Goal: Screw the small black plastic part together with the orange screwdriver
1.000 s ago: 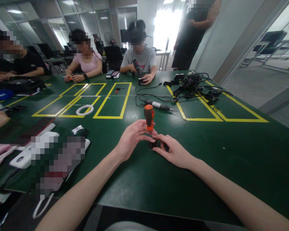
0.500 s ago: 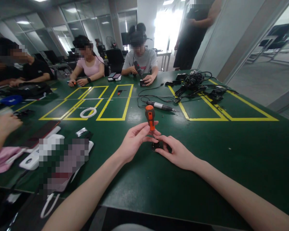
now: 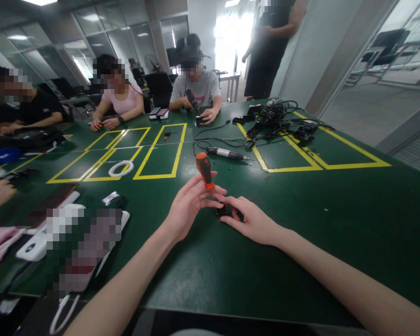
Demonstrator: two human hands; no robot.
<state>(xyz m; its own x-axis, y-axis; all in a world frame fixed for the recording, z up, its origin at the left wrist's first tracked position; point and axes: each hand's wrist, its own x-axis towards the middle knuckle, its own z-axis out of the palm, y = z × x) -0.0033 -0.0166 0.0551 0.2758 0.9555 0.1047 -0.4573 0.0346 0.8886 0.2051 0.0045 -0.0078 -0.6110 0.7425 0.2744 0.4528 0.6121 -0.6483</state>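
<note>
An orange and dark grey screwdriver [image 3: 205, 170] leans to the left, its handle up and its shaft pointing down at a small black part [image 3: 221, 211]. My left hand [image 3: 189, 200] holds the screwdriver between thumb and fingers just below the handle. The black part stands on the green table [image 3: 287, 200], pinched by the thumb and fingers of my right hand [image 3: 250, 217]. Where the screwdriver's tip meets the part is too small to make out.
Beyond my hands lies a corded electric screwdriver [image 3: 226, 153]. Black cables [image 3: 273, 114] are heaped farther back. A white ring [image 3: 121, 168], a white power strip [image 3: 38, 240] and phones are at the left. Several people sit around the table; one person stands behind.
The screwdriver has gone from nearly upright to tilted left, and my left hand's fingers have spread a little. The whole view has shifted slightly; my right hand keeps its hold on the black part.
</note>
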